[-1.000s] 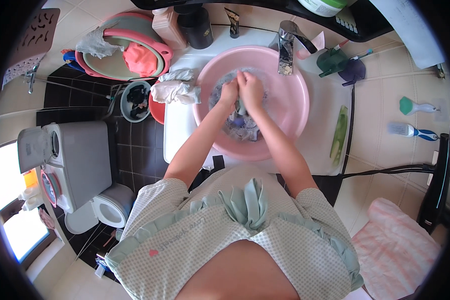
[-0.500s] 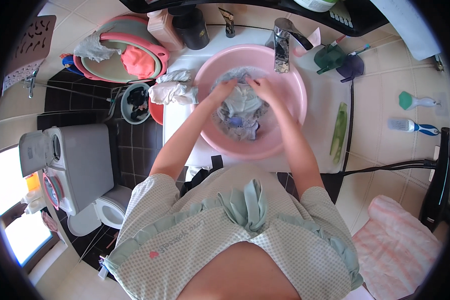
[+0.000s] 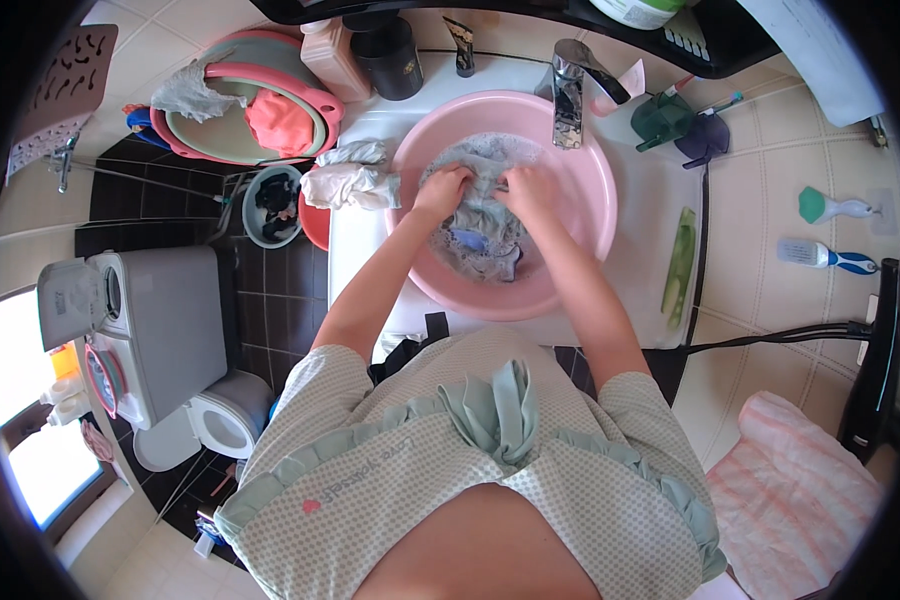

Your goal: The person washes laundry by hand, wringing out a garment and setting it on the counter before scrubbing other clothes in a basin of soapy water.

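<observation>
White crumpled cloth point(image 3: 352, 187) lies just left of the round pink plastic basin point(image 3: 588, 240); in the basin's suds point(image 3: 525, 152), the bare left hand point(image 3: 444, 190) grips soaked pale-grey fabric point(image 3: 484, 200), the bare right hand point(image 3: 526, 191) gripping it too; a long green object point(image 3: 679, 268) lies right of the basin.

Suds point(image 3: 525, 152) are veiling the grey cloth point(image 3: 485, 215); I can't make out fingertips on the left hand point(image 3: 444, 190) or right hand point(image 3: 526, 190). Up top, my view clips a green-and-white tub point(image 3: 642, 10); the counter point(image 3: 358, 290) partly hides a red container point(image 3: 315, 224).
</observation>
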Motion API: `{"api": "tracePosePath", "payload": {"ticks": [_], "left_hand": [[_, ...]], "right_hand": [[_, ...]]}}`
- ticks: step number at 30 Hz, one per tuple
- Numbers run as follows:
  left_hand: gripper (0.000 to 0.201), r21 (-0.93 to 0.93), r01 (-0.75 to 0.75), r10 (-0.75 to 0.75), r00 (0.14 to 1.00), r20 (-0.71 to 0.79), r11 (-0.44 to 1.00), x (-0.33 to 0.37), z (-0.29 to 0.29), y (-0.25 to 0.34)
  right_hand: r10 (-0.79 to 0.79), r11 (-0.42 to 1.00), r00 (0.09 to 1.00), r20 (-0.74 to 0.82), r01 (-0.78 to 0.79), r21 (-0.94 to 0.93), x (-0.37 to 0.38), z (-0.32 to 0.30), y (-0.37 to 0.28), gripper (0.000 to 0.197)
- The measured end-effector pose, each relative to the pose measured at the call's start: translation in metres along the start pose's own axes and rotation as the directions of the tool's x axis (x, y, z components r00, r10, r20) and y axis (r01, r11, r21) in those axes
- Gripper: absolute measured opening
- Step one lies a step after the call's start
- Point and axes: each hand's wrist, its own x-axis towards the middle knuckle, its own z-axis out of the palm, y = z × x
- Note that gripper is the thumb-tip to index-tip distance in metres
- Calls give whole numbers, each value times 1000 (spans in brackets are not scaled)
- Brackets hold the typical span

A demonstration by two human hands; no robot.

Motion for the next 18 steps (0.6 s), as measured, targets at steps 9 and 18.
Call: {"api": "tracePosePath", "payload": {"ticks": [9, 18], "left_hand": [[12, 116, 258, -269, 959, 88, 959, -3, -6, 8], [8, -258, 234, -264, 961, -88, 937, -8, -43, 28]], "right_hand": [[192, 963, 980, 42, -197, 184, 2, 5, 4, 11], [56, 866, 992, -112, 8, 500, -6, -43, -9, 13]]}}
